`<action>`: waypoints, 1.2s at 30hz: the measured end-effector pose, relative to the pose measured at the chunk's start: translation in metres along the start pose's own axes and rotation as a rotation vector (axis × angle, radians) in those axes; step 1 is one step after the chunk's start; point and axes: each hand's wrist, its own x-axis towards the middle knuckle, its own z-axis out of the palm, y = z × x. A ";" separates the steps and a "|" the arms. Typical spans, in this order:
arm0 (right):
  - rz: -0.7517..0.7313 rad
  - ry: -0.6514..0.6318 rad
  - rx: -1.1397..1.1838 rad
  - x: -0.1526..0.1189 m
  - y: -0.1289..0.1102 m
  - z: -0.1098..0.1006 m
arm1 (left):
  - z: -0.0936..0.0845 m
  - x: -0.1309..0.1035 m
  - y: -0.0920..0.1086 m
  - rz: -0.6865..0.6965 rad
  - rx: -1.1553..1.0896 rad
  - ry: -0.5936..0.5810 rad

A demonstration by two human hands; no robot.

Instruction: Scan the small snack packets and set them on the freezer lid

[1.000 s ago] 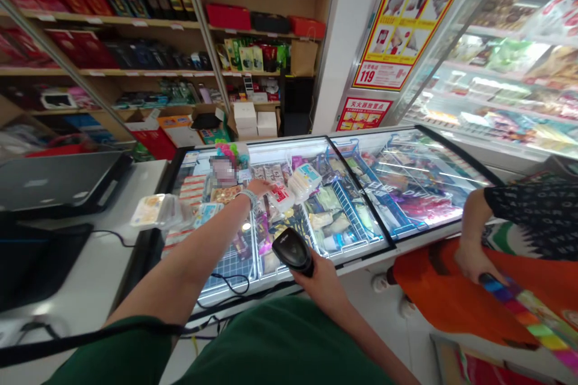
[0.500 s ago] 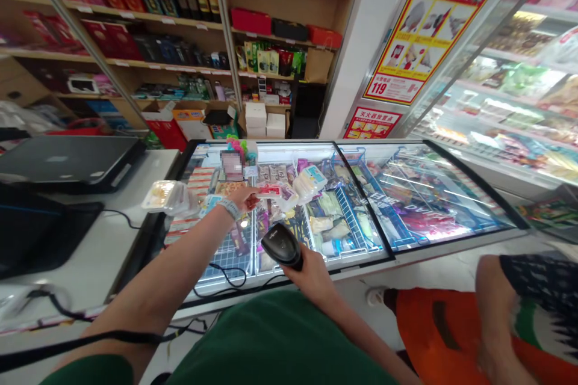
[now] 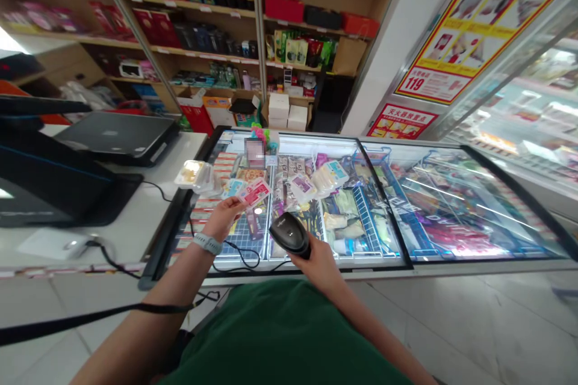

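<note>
1. Above the glass-topped freezer (image 3: 383, 200), a flat red-and-white packet (image 3: 256, 192) is edge-pinched by the left grip (image 3: 222, 219), presumably so its face is uncovered.
2. A black plastic scanner (image 3: 287, 230) is wrapped by the right grip (image 3: 320, 261), its head unobstructed.

One red-and-white packet (image 3: 255, 192): thin, printed face upward, was pinched at its near end by the left hand (image 3: 224, 216), projecting ahead and rightward of those fingers. One black handheld scanner (image 3: 289, 233): rounded head, was gripped in the right hand (image 3: 318, 258), its head ahead and leftward of that hand.
</note>
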 end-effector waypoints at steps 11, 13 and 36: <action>-0.086 -0.051 -0.033 0.009 -0.016 0.007 | -0.019 -0.039 -0.004 0.175 -0.017 0.106; -0.092 -0.060 -0.045 0.010 -0.018 0.008 | -0.018 -0.043 -0.003 0.180 -0.024 0.115; -0.076 -0.068 -0.021 0.015 -0.016 0.012 | -0.023 -0.039 -0.010 0.164 -0.071 0.097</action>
